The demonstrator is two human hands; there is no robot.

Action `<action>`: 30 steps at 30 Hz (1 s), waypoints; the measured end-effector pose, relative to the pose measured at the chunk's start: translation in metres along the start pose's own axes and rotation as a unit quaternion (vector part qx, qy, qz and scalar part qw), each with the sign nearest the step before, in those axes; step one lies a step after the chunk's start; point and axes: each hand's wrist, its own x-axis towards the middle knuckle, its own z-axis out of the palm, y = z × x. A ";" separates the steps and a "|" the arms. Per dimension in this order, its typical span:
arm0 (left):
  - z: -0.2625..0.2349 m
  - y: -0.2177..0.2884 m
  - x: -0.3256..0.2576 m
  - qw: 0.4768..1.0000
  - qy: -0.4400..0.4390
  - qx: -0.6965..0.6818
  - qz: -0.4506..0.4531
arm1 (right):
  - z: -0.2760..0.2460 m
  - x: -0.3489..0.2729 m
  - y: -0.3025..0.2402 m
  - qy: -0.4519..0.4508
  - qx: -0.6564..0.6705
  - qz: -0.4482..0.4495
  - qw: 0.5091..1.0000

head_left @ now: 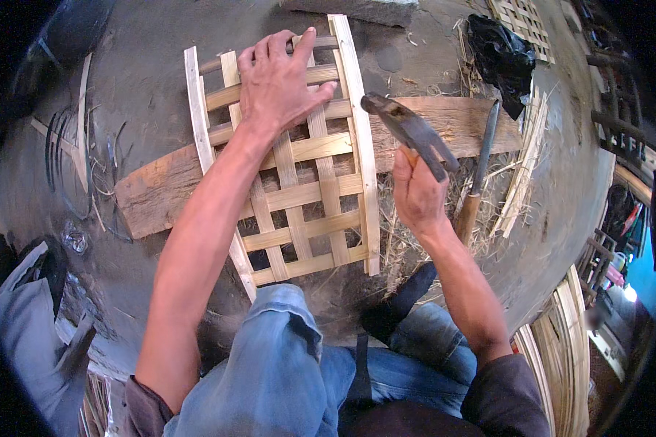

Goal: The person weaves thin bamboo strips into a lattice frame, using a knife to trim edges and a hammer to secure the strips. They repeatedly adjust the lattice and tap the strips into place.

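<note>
A woven panel of pale wooden strips (pixel 293 197), framed by two long side rails, lies tilted over a plank (pixel 160 191). Spread over the panel's far part is my left hand (pixel 278 84), its fingers apart and resting on the crossed strips. My right hand (pixel 420 191) is closed around the handle of a claw hammer (pixel 410 130). The hammer's head is raised just right of the panel's right rail, and I cannot tell how high above the plank it is. The near end of the panel is close to my knee.
Right of the hammer lies a long blade with a wooden handle (pixel 468 217), among shavings and loose strips (pixel 525 164). Beyond are a black plastic bag (pixel 499 62) and another woven panel (pixel 525 28). Dark curved bands (pixel 57 156) lie left; bundled strips (pixel 565 349) stand near right.
</note>
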 end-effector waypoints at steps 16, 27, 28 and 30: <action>0.000 -0.003 0.002 1.000 -0.004 0.006 -0.015 | 0.014 0.003 -0.009 -0.038 -0.008 0.130 0.991; -0.001 -0.004 0.002 1.000 -0.007 0.004 -0.019 | -0.039 0.020 0.046 -0.253 -0.164 -0.132 0.944; -0.002 -0.004 0.002 1.000 -0.013 0.003 -0.019 | -0.041 0.027 0.054 -0.298 -0.191 -0.178 0.918; -0.004 -0.005 0.000 0.999 -0.023 0.010 -0.021 | -0.037 0.052 0.065 -0.361 -0.230 -0.212 0.878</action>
